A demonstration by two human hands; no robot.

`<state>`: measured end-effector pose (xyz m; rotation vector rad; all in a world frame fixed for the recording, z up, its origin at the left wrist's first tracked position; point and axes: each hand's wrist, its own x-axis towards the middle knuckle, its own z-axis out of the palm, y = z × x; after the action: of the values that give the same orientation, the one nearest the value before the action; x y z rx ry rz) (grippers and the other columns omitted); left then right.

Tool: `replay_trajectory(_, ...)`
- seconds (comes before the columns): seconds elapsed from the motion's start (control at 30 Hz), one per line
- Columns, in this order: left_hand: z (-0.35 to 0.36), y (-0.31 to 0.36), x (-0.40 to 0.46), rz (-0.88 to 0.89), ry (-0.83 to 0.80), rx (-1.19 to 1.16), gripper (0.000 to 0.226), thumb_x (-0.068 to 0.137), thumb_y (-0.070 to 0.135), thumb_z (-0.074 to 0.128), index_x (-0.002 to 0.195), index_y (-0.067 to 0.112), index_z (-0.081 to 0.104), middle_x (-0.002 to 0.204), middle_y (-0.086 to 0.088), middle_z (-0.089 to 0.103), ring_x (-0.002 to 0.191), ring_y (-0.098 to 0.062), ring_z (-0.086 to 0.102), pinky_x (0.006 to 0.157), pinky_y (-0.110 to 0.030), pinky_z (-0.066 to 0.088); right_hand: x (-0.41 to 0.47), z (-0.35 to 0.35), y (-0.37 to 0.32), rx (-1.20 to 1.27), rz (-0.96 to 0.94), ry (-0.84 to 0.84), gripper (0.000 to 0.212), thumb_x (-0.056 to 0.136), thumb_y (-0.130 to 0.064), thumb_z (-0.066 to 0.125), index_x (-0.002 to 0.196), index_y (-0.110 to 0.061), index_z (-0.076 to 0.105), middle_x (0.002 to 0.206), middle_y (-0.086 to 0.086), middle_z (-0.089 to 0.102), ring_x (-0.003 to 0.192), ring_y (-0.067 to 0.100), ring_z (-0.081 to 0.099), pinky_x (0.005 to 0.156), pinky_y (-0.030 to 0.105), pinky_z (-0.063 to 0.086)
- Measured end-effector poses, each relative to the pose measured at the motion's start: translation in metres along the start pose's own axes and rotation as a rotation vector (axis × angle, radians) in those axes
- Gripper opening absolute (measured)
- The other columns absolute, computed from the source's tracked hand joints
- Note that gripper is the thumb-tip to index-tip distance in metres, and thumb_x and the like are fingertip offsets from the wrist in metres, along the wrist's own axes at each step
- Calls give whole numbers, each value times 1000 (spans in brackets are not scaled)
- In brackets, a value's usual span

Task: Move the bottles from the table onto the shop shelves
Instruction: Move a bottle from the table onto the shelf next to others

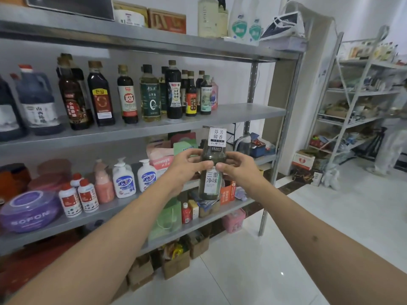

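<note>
Both arms stretched forward, forearms bare, meeting at a dark green bottle [211,172] held upright in the air in front of the shelves [154,128], roughly level with the gap between the middle shelf and the one below. Left hand [187,165] grips the bottle's upper body from the left, fingers [193,153] curled round it, thumb across the front. Right hand [237,166] grips from the right at the same height, fingers curled behind, thumb tip on the front near the left thumb. Bottle has a white tag at the neck and a white label lower down, both with Chinese characters; its base hangs free, touching no shelf. Middle shelf behind carries a row of dark sauce bottles [123,95], with bare shelf surface to their right. Shelf below holds white pump bottles [124,179], small red-capped bottles [79,197] and a purple tub [30,211]. Cardboard boxes [176,260] on the white tiled floor [286,238] under the lowest shelf. Second rack [352,106] far right, a person partly in view beside it.
</note>
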<state>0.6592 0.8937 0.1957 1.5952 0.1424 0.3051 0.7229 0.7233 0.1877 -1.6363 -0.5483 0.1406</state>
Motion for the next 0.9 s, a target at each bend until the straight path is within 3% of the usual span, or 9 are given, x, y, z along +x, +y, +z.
replay_trajectory(0.17, 1, 8, 69, 46, 0, 25, 37, 81, 5, 81, 111, 22, 65, 108, -1, 76, 101, -18, 71, 75, -30, 54, 67, -8, 5, 26, -28, 52, 32, 90, -6, 74, 118, -15, 63, 111, 5, 72, 107, 26, 70, 90, 45, 60)
replay_trajectory(0.27, 5, 8, 101, 79, 32, 67, 37, 80, 11, 83, 109, 28, 68, 111, 1, 74, 106, -17, 69, 87, -38, 56, 95, -16, 7, 36, -32, 53, 34, 92, -5, 71, 124, -13, 62, 110, 2, 72, 102, 20, 71, 83, 36, 61)
replay_trajectory(0.37, 15, 7, 140, 92, 46, 69, 42, 81, 11, 83, 118, 24, 69, 113, -1, 71, 108, -19, 67, 95, -44, 56, 133, -30, 17, 31, -41, 61, 31, 92, -5, 71, 120, -16, 64, 110, 3, 73, 101, 20, 71, 84, 38, 62)
replay_trajectory(0.5, 35, 4, 191, 100, 70, 64, 45, 82, 13, 83, 123, 21, 68, 112, 1, 71, 105, -18, 68, 95, -43, 56, 183, -54, 28, 70, -28, 62, 39, 92, -5, 72, 130, -8, 62, 115, 8, 72, 101, 21, 71, 76, 29, 61)
replay_trajectory(0.73, 70, 9, 271, 106, 115, 64, 39, 84, 11, 81, 115, 28, 65, 106, 7, 68, 103, -16, 67, 91, -36, 56, 264, -99, 40, 34, -43, -1, 41, 95, -10, 69, 134, -11, 59, 117, 5, 71, 99, 15, 70, 68, 22, 59)
replay_trajectory(0.9, 90, 13, 324, 120, 170, 91, 44, 85, 13, 80, 125, 24, 66, 113, 5, 71, 105, -18, 69, 95, -43, 56, 321, -123, 48, 25, -81, -21, 38, 96, -11, 67, 133, -14, 61, 118, 5, 71, 108, 21, 69, 81, 31, 60)
